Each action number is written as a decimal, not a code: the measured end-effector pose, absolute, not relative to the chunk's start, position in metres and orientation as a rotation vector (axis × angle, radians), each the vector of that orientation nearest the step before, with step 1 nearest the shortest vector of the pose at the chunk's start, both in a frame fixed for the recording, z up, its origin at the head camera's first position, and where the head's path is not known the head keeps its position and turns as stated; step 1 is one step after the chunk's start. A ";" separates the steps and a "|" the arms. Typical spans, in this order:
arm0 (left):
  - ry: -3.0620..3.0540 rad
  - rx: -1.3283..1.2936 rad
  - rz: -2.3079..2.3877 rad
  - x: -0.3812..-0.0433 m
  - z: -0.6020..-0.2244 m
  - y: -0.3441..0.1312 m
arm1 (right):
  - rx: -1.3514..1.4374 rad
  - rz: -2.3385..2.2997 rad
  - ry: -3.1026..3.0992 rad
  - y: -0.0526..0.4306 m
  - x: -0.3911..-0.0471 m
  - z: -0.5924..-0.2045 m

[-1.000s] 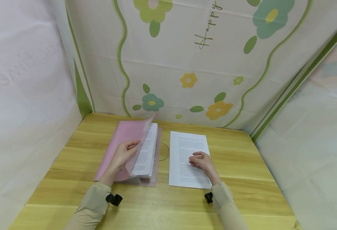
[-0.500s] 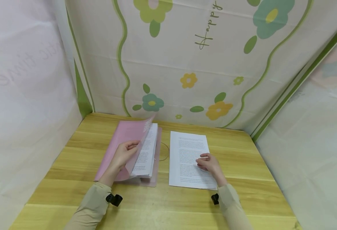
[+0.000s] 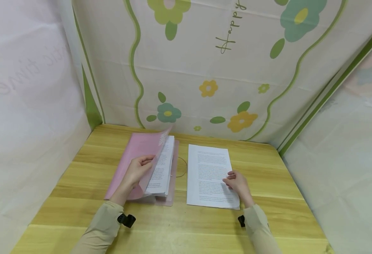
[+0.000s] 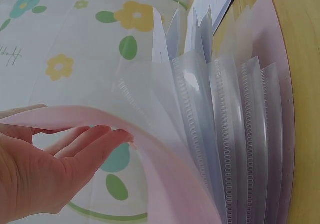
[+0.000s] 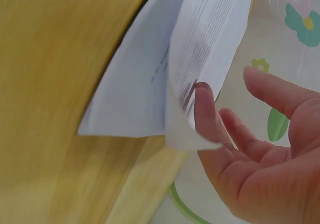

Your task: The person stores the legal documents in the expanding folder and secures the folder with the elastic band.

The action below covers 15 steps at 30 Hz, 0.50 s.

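Observation:
My left hand [image 3: 138,173] holds the raised cover of a pink display-book folder [image 3: 132,148], fingers and thumb on either side of the cover's edge. Clear plastic sleeves [image 4: 225,134] stand fanned inside it in the left wrist view; printed pages [image 3: 162,169] show under the cover. To the right lies a stack of printed paper sheets [image 3: 208,176]. My right hand [image 3: 238,185] is at the stack's right edge. In the right wrist view its fingers are loosely bent and touch the curled edge of the top sheet [image 5: 185,109], with the thumb [image 5: 275,92] held apart.
A thin elastic loop [image 3: 184,167] extends from the folder's right edge toward the papers. Everything lies on a wooden table [image 3: 179,229]. A flower-printed fabric wall [image 3: 186,84] rises at the table's back edge, with white fabric sides to left and right.
My right hand has slid right and slightly down across the papers, from over the page to its right edge. My left hand keeps its hold on the folder cover.

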<state>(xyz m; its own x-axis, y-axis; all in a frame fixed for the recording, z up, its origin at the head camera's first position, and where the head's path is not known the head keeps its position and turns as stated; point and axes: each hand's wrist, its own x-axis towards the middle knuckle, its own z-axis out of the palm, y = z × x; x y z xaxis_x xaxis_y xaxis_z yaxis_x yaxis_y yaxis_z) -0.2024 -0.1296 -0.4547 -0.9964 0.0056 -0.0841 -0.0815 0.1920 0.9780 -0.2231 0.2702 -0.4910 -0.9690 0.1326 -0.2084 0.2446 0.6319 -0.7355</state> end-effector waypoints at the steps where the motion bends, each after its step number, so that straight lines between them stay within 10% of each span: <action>1: 2.374 -0.074 1.951 -0.202 -0.455 -0.130 | 0.311 -1.197 2.749 0.271 -0.223 -0.491; 15: 2.357 -0.079 1.951 -0.202 -0.453 -0.129 | 0.274 -0.772 2.955 0.272 -0.221 -0.489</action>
